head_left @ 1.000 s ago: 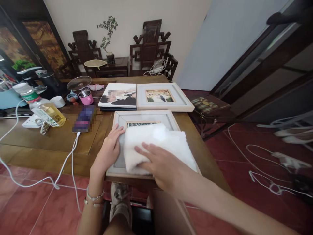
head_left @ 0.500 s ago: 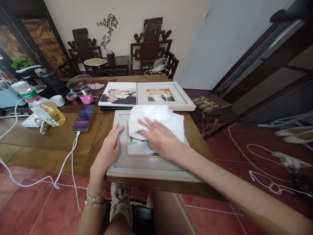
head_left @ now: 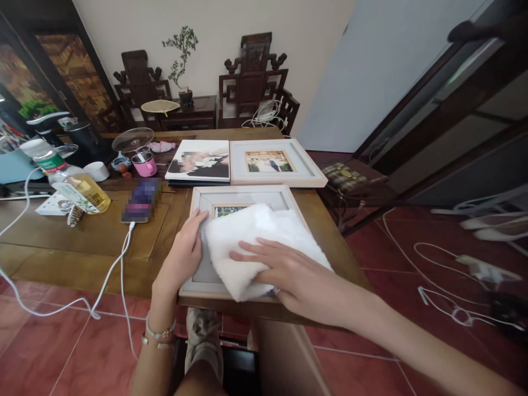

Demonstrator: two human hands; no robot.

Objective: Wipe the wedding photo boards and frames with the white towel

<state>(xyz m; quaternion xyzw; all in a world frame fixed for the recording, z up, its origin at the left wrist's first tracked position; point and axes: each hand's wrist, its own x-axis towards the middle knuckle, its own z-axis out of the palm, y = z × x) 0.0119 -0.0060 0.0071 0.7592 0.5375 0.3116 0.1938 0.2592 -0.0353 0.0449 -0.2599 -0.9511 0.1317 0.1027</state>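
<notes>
Your right hand point(head_left: 297, 278) lies on the white fluffy cloth point(head_left: 256, 236) at the lower centre of the picture. Its grip is released: the fingers are spread and pressed flat on the pile, and nothing is clutched. The cloth covers most of the pale wooden picture frame with the grey mount point(head_left: 243, 192), which lies flat on the brown wooden bench point(head_left: 82, 236). Only the frame's top rail, a strip of the photo and its side towards the left of the picture show.

Your left hand point(head_left: 183, 256) rests on that side, palm down. Its grip is also slack, with the fingers laid along the border rather than hooked around it.

The frame's near rail sits right at the bench's near edge, above the red tiled floor point(head_left: 61, 352). A pull towards yourself under that flat, unhooked left hand could slide the frame off the edge. Heavy pressure in the middle would load the glazing, if there is any under the cloth; I cannot tell.

A push towards the top of the picture could knock the frame into the second pale frame point(head_left: 274, 179) and the white photo album point(head_left: 200, 146) just beyond it. The phone on its white cable point(head_left: 124, 258) lies near your left hand, so a snagged wrist could drag it.
</notes>
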